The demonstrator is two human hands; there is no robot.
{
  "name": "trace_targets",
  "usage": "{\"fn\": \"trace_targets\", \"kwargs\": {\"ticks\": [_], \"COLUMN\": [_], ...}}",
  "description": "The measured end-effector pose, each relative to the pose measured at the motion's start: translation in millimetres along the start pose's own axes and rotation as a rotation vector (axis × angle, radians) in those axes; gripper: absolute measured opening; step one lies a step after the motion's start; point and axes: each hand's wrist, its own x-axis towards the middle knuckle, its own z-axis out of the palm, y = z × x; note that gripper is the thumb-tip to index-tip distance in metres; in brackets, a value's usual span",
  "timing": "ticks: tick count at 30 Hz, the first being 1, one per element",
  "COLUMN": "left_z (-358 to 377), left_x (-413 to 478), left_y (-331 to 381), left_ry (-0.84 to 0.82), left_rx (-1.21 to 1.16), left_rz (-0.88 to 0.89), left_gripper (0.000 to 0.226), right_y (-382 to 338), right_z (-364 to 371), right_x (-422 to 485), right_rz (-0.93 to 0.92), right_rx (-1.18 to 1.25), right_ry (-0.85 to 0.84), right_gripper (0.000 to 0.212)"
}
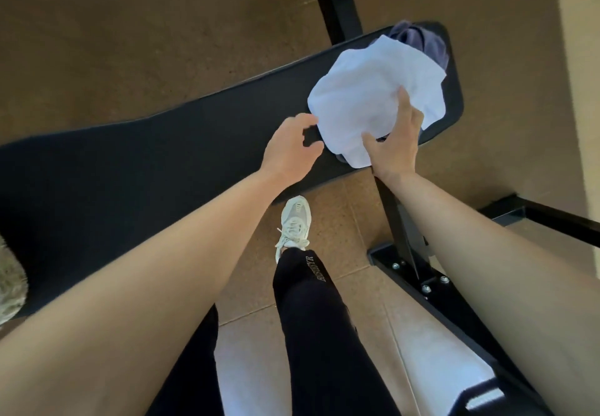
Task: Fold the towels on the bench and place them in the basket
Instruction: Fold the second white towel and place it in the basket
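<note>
White towel (367,97) crumpled on bench (162,155) | right hand (396,146) grasps it | left hand (289,149) grip unclear

The right hand (394,146) gripped a crumpled white towel (360,97) on the black counter (162,155), the left hand (290,149) loosely curled just beside it.
</note>
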Motion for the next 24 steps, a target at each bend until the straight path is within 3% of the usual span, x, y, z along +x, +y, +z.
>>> {"fn": "trace_targets", "kwargs": {"ticks": [4, 7, 9, 12, 15, 18, 20, 24], "left_z": [0, -4, -7, -12, -13, -16, -19, -15], "left_x": [42, 68, 78, 79, 68, 49, 29, -20], "left_y": [28, 41, 43, 45, 48, 49, 50, 55], "left_ry": [0.057, -0.004, -0.022, 0.041, 0.062, 0.168, 0.256, 0.087], "left_rx": [0.069, 0.088, 0.076, 0.163, 0.096, 0.061, 0.020, -0.121], "left_rz": [0.051, 0.036, 0.013, 0.031, 0.031, -0.006, 0.016, 0.252], "left_gripper": [0.071, 0.077, 0.065, 0.026, 0.022, 0.014, 0.024, 0.032], "right_y": [-2, -1, -1, -7, -16, -35, -55, -89], "right_z": [-10, -23, -30, -37, -50, -65, -73, -86], "right_x": [16, 22, 24, 24, 21, 13, 5, -12], "right_rz": [0.088, 0.126, 0.155, 0.185, 0.243, 0.372, 0.493, 0.553], "right_rx": [0.089, 0.112, 0.117, 0.142, 0.231, 0.470, 0.775, 1.062], "right_ry": [-0.014, -0.046, -0.039, 0.025, 0.071, 0.032, -0.085, -0.277], "right_gripper": [0.071, 0.048, 0.038, 0.023, 0.011, 0.012, 0.014, 0.015]}}
